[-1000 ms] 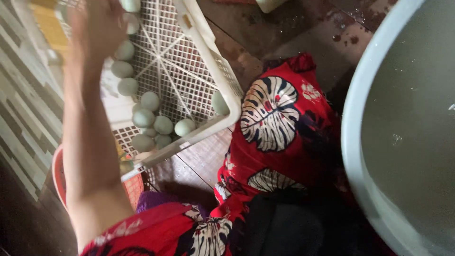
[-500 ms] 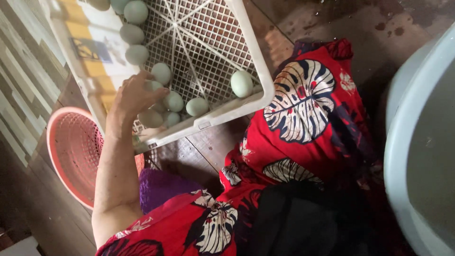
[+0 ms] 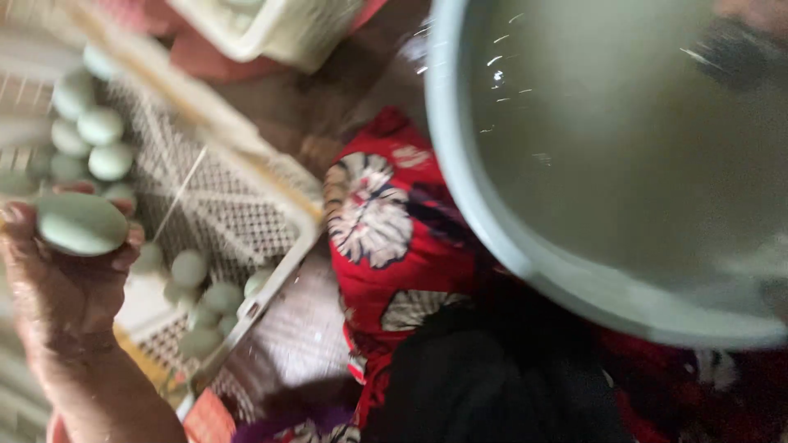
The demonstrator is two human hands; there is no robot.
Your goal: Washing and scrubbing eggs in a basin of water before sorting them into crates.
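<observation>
My left hand (image 3: 61, 283) is at the far left, shut on a pale green egg (image 3: 80, 223) and holding it over a white mesh crate (image 3: 238, 205). Several more pale green eggs (image 3: 193, 275) lie loose in the crate, some at its near corner and some along its far left side (image 3: 98, 139). My right hand is not visible. The picture is blurred by motion.
A large pale basin (image 3: 492, 238) filled with cloudy water (image 3: 624, 139) takes up the right side. Red floral cloth (image 3: 386, 221) covers my lap between crate and basin. A cream basket (image 3: 279, 33) stands at the top, and a red basket's edge (image 3: 205, 418) shows below. A blurred skin-coloured shape (image 3: 755, 10) is at the top right corner.
My left hand has lifted an egg out of the crate. The view has swung right, so the basin now fills much of the picture.
</observation>
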